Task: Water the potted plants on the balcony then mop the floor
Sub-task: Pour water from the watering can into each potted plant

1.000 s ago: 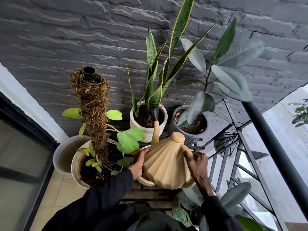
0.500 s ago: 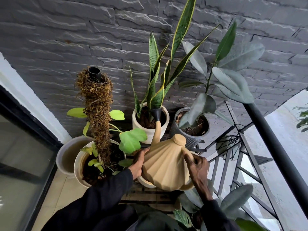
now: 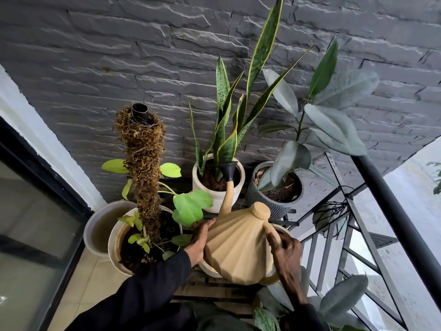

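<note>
Tipping forward, the tan watering can point(image 3: 238, 249) sits between both hands, low down in the middle. Its thin spout goes up and away, and the black head point(image 3: 228, 168) on the end hangs over the dirt in the white pot point(image 3: 214, 201). A snake plant point(image 3: 250, 91) with long pointy leaves grows in that pot. It is too hard to see if water is coming out. The left hand point(image 3: 199, 242) lies flat on the left side of the can with its fingers straight, so it presses and does not grab. The right hand point(image 3: 287, 255) is on the right side, and its fingers curl round the can's handle and hold it. Both arms wear black sleeves point(image 3: 143, 299). Just right of the white pot is a dark bumpy pot point(image 3: 265, 204) with a rubber plant point(image 3: 331, 130) that has big dull green leaves. On the left stands a cream pot point(image 3: 114, 247) with a tall brown mossy pole point(image 3: 143, 177) and light green leaves. A grey pot point(image 3: 91, 225) sits just beside it. Behind all the plants is a grey stone wall point(image 3: 119, 56). A black rail point(image 3: 393, 211) runs down the right side.
</note>
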